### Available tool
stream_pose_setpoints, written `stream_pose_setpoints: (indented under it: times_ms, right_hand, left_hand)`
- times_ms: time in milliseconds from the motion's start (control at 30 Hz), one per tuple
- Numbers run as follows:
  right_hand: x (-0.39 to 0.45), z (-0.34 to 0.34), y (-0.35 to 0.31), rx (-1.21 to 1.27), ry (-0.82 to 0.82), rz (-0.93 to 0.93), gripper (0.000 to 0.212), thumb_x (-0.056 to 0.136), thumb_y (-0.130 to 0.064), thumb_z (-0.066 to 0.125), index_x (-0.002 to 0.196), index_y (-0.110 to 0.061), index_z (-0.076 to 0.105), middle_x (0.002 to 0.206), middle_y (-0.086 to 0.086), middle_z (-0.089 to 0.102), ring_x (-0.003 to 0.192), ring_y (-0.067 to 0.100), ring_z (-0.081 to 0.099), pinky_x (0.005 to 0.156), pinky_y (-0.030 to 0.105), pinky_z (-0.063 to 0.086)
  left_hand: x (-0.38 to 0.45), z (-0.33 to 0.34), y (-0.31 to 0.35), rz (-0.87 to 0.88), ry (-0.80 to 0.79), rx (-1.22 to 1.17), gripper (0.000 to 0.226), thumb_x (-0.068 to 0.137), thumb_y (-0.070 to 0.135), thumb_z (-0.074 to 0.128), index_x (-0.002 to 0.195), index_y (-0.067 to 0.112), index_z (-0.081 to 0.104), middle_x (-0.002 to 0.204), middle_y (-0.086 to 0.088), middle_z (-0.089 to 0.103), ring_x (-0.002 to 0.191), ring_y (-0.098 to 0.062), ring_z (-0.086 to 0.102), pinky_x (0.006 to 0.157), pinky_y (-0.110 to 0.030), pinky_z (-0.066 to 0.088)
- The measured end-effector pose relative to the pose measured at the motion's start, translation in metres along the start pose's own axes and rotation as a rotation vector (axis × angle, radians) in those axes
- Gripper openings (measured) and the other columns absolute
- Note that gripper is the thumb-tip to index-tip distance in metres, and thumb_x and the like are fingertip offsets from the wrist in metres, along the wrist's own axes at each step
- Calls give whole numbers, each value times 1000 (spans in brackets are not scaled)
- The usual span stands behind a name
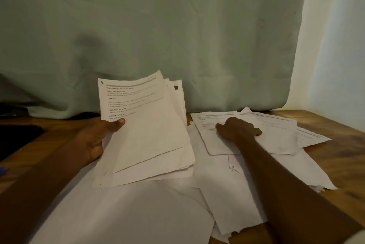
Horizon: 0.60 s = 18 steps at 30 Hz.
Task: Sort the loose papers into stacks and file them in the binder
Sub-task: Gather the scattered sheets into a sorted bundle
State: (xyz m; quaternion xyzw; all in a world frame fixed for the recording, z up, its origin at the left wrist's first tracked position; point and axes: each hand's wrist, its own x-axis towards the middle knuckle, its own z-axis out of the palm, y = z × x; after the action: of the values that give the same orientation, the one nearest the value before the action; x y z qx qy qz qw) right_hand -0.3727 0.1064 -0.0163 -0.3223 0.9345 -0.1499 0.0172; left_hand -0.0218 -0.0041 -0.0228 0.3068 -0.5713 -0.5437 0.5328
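My left hand (96,139) holds a stack of printed sheets (146,125) tilted up off the table, thumb on the front page, fingers behind. My right hand (239,128) rests with curled fingers on a printed sheet (221,123) lying on top of a loose pile at the right. More blank white sheets (138,210) are spread flat across the front of the wooden table (339,151). No binder shows in this view.
A pale green curtain (158,36) hangs behind the table, with a white wall at the right. A dark flat object (15,137) lies at the table's left edge. Bare wood shows at the far right.
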Motion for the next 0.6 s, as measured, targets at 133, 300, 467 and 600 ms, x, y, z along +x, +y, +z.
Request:
stream_pose_setpoints:
  times_ms: [133,300,467,600]
  right_hand:
    - [-4,-4,-21,-6,102,-33,60,86,-59,63,132,-21,57,139,15,51,129,37,44,104,56,34]
    - [-5,-7,-13,-24,67,-9,76,78,-67,73,134,-19,54,138,13,53,129,36,46,105,58,34]
    - [2,-10,-8,398,188,-5,29,85,-19,68,111,-15,59,115,7,60,117,36,58,93,42,43]
    - [16,-15,-10,1196,96,-184,13,82,-3,78,81,-14,71,89,5,72,99,35,70,83,35,54]
  left_hand:
    - [7,-10,-9,-69,-1,195,50,90,-1,71,138,9,59,134,-6,64,123,-27,59,110,-43,42]
    - [13,-9,-11,-87,85,311,40,93,1,69,130,11,60,117,-7,61,110,-31,55,98,-43,42]
    - [5,-16,-9,-96,2,153,39,94,1,67,131,12,61,119,-5,69,109,-26,65,104,-48,46]
    - [9,-21,-5,2,41,16,37,92,-1,67,122,19,67,116,3,74,110,-20,68,106,-46,47]
